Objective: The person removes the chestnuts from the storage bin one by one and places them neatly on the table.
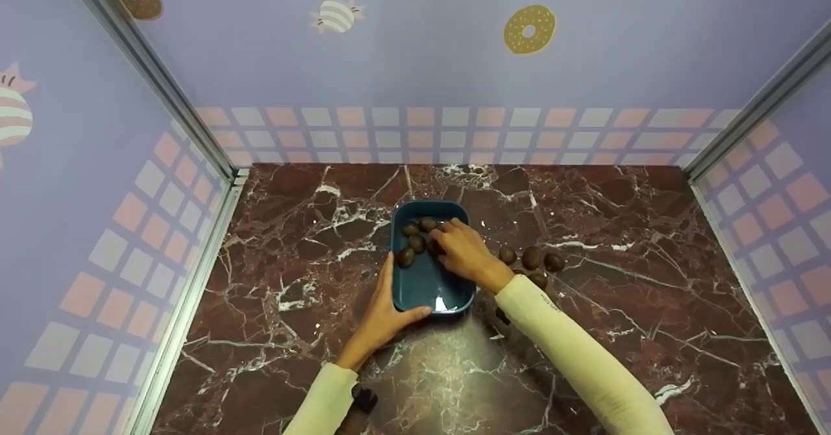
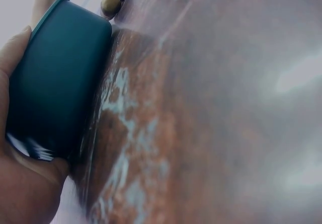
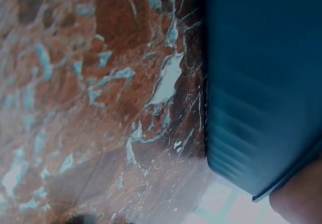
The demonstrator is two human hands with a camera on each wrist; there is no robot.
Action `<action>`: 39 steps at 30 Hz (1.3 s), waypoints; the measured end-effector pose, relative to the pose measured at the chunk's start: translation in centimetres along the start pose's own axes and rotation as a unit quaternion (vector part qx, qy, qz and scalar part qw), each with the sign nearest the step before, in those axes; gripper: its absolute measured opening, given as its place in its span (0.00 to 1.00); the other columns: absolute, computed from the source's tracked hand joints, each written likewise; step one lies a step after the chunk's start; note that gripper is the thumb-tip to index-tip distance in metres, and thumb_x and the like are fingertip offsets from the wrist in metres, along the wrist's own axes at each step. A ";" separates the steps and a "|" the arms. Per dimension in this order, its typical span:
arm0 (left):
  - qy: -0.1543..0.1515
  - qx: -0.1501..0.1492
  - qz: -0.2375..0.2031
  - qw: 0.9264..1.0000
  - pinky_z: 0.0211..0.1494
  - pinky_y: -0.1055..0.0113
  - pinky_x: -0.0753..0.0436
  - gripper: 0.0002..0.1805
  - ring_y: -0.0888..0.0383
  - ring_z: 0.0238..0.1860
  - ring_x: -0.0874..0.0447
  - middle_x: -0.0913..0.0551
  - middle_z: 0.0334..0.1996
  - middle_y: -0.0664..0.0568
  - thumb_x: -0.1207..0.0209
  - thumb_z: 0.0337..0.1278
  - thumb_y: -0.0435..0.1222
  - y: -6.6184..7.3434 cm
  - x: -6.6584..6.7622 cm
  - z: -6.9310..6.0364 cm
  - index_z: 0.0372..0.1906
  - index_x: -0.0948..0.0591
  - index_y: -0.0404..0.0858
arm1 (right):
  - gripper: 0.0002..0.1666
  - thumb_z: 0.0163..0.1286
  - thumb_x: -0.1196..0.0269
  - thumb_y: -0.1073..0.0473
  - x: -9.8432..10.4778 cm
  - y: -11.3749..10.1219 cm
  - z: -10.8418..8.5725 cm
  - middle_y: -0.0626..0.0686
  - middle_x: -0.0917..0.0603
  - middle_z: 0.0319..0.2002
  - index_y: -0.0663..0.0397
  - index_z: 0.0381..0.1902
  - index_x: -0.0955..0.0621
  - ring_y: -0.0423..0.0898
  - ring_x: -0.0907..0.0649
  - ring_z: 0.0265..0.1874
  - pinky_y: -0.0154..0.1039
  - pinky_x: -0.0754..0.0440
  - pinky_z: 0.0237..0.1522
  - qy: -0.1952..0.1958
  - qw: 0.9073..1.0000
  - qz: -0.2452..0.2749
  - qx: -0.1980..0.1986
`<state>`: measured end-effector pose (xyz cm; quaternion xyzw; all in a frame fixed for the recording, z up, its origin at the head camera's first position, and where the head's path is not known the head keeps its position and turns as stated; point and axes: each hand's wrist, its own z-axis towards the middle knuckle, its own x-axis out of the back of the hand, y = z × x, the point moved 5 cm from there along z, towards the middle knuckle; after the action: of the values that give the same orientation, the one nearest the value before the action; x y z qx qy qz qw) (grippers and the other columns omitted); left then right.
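A blue-green rectangular container (image 1: 425,289) stands on the marbled table. My left hand (image 1: 383,311) holds its near left corner, fingers along the left wall and thumb on the near rim; the left wrist view shows this hand (image 2: 25,189) against the container's side (image 2: 58,73). Several brown oval objects (image 1: 405,257) lie inside, towards the far left. Over the container's right wall reaches my right hand (image 1: 464,250), its bent fingers around a brown object (image 1: 435,245), partly hidden. The right wrist view has the container wall (image 3: 261,83) and part of that hand (image 3: 299,196).
Several more brown oval objects (image 1: 532,258) lie on the table right of the container, one partly behind the right forearm. Two show beyond the container (image 2: 110,5) in the left wrist view. Patterned purple walls (image 1: 435,65) enclose the table at the back and both sides.
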<state>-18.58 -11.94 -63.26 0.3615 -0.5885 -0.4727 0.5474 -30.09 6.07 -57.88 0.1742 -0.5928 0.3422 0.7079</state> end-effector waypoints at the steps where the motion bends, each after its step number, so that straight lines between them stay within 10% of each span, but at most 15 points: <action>1: 0.000 0.000 -0.001 1.000 0.86 0.34 0.50 0.76 0.35 0.89 0.60 0.60 0.90 0.35 0.16 0.54 0.51 0.0 0.0 0.0 0.92 0.60 0.40 | 0.18 0.67 0.20 0.60 0.0 0.0 -0.1 0.60 0.13 0.42 0.59 0.51 0.13 0.60 0.18 0.43 0.59 0.14 0.48 -0.001 1.000 0.002 0.000; 10: 0.002 0.003 -0.004 1.000 0.86 0.35 0.49 0.76 0.35 0.89 0.58 0.60 0.90 0.36 0.16 0.55 0.50 0.2 0.0 -0.1 0.92 0.60 0.42 | 0.20 0.67 0.20 0.56 1.2 -0.8 -1.3 0.57 0.15 0.43 0.59 0.49 0.15 0.58 0.18 0.45 0.56 0.14 0.49 -0.033 0.998 0.060 -0.010; 39: -0.002 0.008 -0.016 1.000 0.86 0.32 0.50 0.73 0.36 0.89 0.61 0.62 0.91 0.39 0.17 0.58 0.46 0.1 -0.2 0.0 0.92 0.60 0.42 | 0.24 0.65 0.18 0.60 4.7 -0.8 -6.5 0.55 0.12 0.52 0.59 0.57 0.13 0.54 0.16 0.54 0.55 0.15 0.59 0.041 0.966 0.253 -0.013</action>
<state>-18.56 -11.77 -63.23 0.3744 -0.5875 -0.4775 0.5354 -24.54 11.07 -54.79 -0.0051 -0.5929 0.5091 0.6240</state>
